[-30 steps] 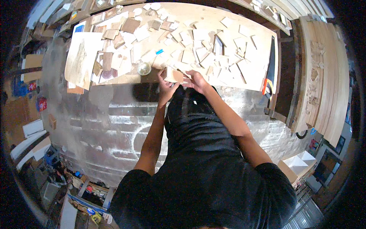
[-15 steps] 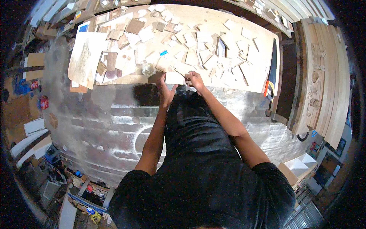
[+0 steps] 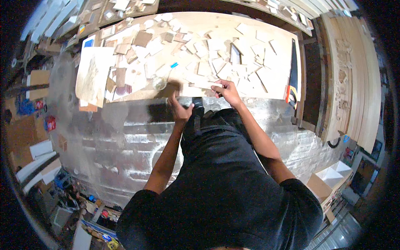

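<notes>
At the near edge of the workbench [image 3: 137,92], a pale flat wood piece [image 3: 192,91] lies between my hands. My left hand [image 3: 180,111] grips its left end, the fingers on the far side and the thumb nearer me. My right hand [image 3: 227,92] pinches a thin pale wood strip [image 3: 203,85] by its right end, over the flat piece. Glare and shadow blur where the two pieces meet. Left of them stands a small round clear jar [image 3: 159,83], and a small blue object [image 3: 174,65] lies beyond.
Several loose wood offcuts [image 3: 212,44] cover the bench. A handsaw with an orange handle [image 3: 291,94] lies along its right edge. At the left rests a stained pale sheet [image 3: 95,71]. Long boards [image 3: 354,83] are stacked to the right, with an open carton [image 3: 327,179] below.
My right hand has moved right, away from my left, with the thin strip. My left hand has shifted slightly nearer me. The whole view has tilted a little.
</notes>
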A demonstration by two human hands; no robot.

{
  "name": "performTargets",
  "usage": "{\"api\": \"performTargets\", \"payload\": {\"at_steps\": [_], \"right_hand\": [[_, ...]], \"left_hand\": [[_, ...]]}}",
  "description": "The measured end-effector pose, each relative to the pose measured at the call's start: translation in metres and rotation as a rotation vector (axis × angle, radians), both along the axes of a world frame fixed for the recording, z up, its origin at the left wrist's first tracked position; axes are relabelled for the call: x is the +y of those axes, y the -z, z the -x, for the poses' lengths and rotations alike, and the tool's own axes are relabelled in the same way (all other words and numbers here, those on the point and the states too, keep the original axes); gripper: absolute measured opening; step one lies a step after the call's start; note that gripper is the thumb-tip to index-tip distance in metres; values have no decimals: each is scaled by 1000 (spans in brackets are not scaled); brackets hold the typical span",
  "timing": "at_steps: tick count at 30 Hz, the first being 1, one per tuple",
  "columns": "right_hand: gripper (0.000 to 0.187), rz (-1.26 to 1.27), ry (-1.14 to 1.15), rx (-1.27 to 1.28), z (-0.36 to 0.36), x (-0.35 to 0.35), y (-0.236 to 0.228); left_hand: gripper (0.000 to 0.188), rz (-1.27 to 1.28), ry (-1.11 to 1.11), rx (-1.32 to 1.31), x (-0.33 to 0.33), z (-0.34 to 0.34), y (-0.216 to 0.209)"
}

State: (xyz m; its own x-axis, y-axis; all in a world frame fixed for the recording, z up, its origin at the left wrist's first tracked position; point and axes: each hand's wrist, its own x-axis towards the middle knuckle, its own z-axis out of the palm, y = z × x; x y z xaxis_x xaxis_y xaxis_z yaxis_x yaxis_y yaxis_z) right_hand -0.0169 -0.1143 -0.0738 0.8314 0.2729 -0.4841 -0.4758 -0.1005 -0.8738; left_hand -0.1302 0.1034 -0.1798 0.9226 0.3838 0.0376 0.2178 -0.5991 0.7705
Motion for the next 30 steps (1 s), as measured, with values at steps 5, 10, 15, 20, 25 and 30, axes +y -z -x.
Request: {"api": "performTargets", "payload": {"at_steps": [5,10,15,20,25,30], "right_hand": [[16,158,-67,-217,6,-41,-66],[20,262,-145,-226,21,-88,-99],[19,204,-55,-198,30,-143,-111],[17,272,-32,-285,33,-208,-79],[31,292,-73,-311,30,-317,-10],[57,1154,9,-462,38,-481,67]], "left_hand": [[23,246,156,-245,-30,5,-94],[22,134,671,-272,-85,-91,-226],[12,259,929,-17,-148,-114,-216],[15,313,849,111,-217,-105,-188],[16,329,692,198,-294,-79,-156],[12,277,455,106,-354,-29,-106]]}}
